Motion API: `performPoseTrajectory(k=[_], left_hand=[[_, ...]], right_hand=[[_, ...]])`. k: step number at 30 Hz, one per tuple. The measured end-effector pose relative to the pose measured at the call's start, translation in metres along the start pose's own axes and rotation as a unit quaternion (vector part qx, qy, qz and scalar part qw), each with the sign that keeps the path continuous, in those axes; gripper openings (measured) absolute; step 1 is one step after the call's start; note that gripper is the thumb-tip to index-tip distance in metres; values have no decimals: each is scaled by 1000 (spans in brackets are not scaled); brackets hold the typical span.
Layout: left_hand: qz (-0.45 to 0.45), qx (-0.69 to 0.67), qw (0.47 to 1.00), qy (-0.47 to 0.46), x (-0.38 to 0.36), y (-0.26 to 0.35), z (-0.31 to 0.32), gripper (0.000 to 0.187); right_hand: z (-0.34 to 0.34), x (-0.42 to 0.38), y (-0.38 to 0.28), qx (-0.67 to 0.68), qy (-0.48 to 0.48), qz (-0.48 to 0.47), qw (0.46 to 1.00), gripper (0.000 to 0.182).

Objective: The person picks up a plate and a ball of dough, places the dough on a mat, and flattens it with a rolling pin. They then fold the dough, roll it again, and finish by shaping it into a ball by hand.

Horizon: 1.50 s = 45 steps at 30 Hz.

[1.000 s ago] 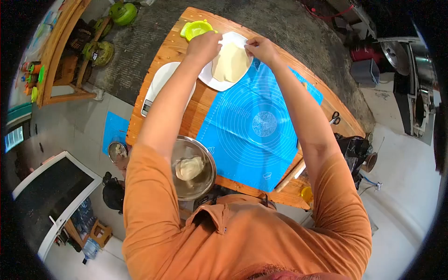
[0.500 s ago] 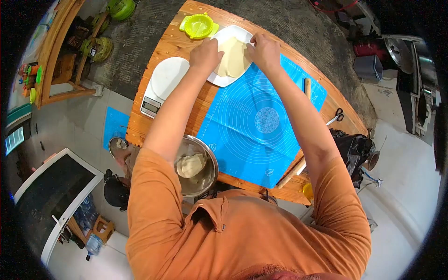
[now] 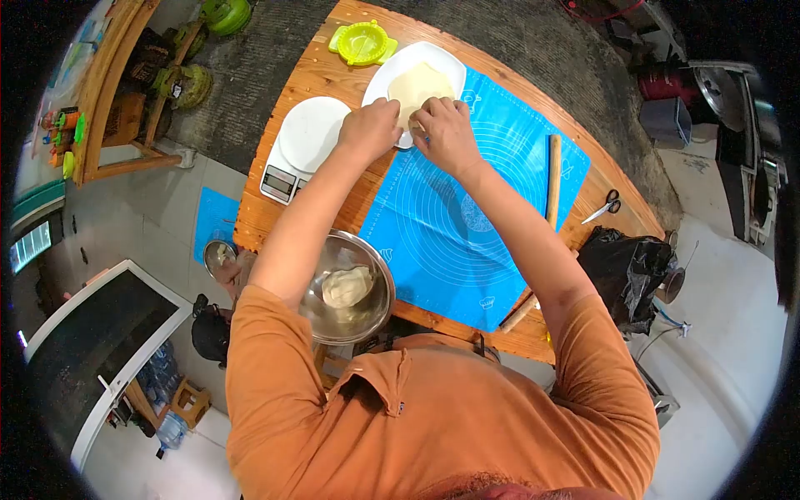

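A flat, pale dough sheet lies on a white plate near the far end of the table. My left hand is closed at the near left edge of the sheet, with its fingertips pinched on it. Close beside it, my right hand has its fingers curled down over the near right edge of the dough, also pinching. The near part of the plate is hidden behind both hands. Below them, a blue silicone mat with printed circles spreads over the wooden table.
Left of the plate stands a white kitchen scale, with a green dumpling mold beyond it. A steel bowl holding a dough lump sits near my body. A rolling pin, scissors and a black bag are right.
Both hands have moved from the far sides of the plate toward me and closer together, at the near edge of the dough sheet. The view has shifted slightly.
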<state>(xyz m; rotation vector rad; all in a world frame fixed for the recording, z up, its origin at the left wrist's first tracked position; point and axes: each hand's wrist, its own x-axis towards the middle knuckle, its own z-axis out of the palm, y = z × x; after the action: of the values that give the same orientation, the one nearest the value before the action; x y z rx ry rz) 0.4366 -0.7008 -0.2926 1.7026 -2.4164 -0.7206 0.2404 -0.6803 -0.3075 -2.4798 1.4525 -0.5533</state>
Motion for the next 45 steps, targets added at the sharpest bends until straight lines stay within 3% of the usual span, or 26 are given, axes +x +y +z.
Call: performPoseTrajectory(k=[8,10,13,19,24,26,29,32,33,34,35,36,37,39,42,45], left_hand=[[54,2,997,55,0,-1,24,21],[100,30,987,120,0,-3,33,16],[154,72,975,143,-1,-4,35,12],[203,117,964,128,-6,-9,28,8],[199,116,967,108,-15,-7,27,12],[202,123,966,104,-18,-4,25,18],[159,157,973,57,-22,5,14,19],[144,80,980,114,-29,12,-2,22],[72,-68,987,126,-34,17,-9,25],[-2,-214,968,134,-41,23,-14,28],[0,-214,968,135,-51,31,-17,28],[-127,-486,861,77,-63,41,-20,32],[-242,-706,666,10,-78,52,-23,36],[-283,-763,581,-4,-111,85,-16,41],[-288,-785,546,-46,-149,117,14,42],[-287,-809,508,-75,-178,153,24,39]], right_hand=[[7,-3,6,3,26,-14,1000,10],[10,-4,7,-2,27,-21,999,11],[3,-7,6,0,19,-36,999,13],[-3,-22,9,-5,-1,-71,997,23],[-5,-32,13,-58,-1,-88,994,32],[-5,-36,13,-70,-45,-83,993,37],[-11,-41,9,-67,-30,-72,995,38],[-33,-53,-6,-44,13,-13,999,41],[-42,-61,-14,-45,15,-11,999,41],[-52,-71,-25,47,30,54,997,42],[-64,-82,-37,138,44,117,982,44],[-77,-93,-54,137,47,118,982,44],[-92,-105,-76,213,57,119,968,46],[-111,-128,-113,287,74,114,948,48],[-127,-158,-143,243,60,75,965,49],[-125,-192,-142,209,62,147,965,49]])
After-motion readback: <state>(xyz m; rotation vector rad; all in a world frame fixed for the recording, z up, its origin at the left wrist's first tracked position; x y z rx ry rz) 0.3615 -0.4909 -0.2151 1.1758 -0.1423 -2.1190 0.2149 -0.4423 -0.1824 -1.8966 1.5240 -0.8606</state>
